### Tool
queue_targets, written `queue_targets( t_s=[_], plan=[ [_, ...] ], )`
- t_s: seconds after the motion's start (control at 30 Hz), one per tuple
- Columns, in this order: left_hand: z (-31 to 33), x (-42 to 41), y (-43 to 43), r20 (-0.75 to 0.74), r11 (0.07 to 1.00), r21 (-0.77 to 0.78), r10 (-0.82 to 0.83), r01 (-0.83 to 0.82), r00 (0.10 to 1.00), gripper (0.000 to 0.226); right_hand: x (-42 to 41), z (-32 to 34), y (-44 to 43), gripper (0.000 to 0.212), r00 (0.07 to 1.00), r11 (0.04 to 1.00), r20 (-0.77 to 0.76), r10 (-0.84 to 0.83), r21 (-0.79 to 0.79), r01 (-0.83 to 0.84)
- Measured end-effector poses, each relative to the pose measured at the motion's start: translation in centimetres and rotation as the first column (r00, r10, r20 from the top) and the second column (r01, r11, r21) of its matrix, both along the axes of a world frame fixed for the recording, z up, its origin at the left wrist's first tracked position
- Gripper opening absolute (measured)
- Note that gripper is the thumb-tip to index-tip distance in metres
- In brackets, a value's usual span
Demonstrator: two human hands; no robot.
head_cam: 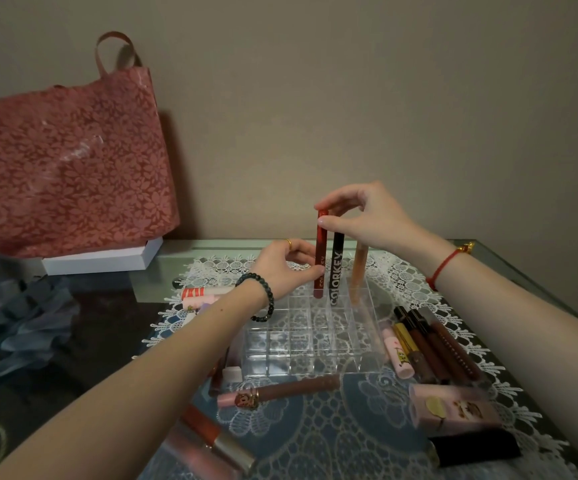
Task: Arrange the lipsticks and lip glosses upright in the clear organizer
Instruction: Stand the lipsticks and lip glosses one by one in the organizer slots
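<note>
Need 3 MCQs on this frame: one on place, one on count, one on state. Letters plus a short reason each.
1. Where does the red tube stand?
A. back row of the clear organizer
B. front row
C. flat on the lace mat

2. How many tubes stand upright in the organizer?
A. one
B. three
C. five

3. What is the right hand doing?
A. resting flat on the table
B. pinching the red tube's top
C. holding the paper bag

Answers:
1 A, it stands at the far edge beside the black tube.
2 B: red, black and orange tube.
3 B, fingertips close on its cap while the left hand steadies it lower down.
</note>
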State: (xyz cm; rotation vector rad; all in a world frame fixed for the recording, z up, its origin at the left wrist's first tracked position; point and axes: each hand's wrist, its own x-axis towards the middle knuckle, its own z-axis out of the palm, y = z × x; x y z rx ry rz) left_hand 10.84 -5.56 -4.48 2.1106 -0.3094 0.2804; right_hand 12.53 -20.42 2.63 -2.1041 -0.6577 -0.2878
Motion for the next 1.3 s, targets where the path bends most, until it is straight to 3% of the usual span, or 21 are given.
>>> queue_targets(
  t_s=[0.97, 1.17, 1.3],
  plan=[
    [-0.2, -0.1, 0.7, -0.006, 0.995, 0.097, -0.005, 0.006, 1.000, 0.018, -0.2, 0.5, -0.4, 0.021, 0.998, 0.982, 0.024, 0.061, -0.182, -0.056],
    [-0.1, -0.5, 1.2, 0.018, 0.995, 0.096, 0.006, -0.008, 1.000, 0.043, -0.4, 0.5, -0.9, 0.042, 0.999, 0.983, 0.035, 0.039, -0.180, -0.033],
    [0.4, -1.3, 1.8, 0.019, 0.995, 0.101, 0.007, -0.008, 1.000, 0.057, -0.9, 1.0, -1.4, 0.044, 0.999, 0.994, 0.051, 0.016, -0.110, -0.010]
  ],
)
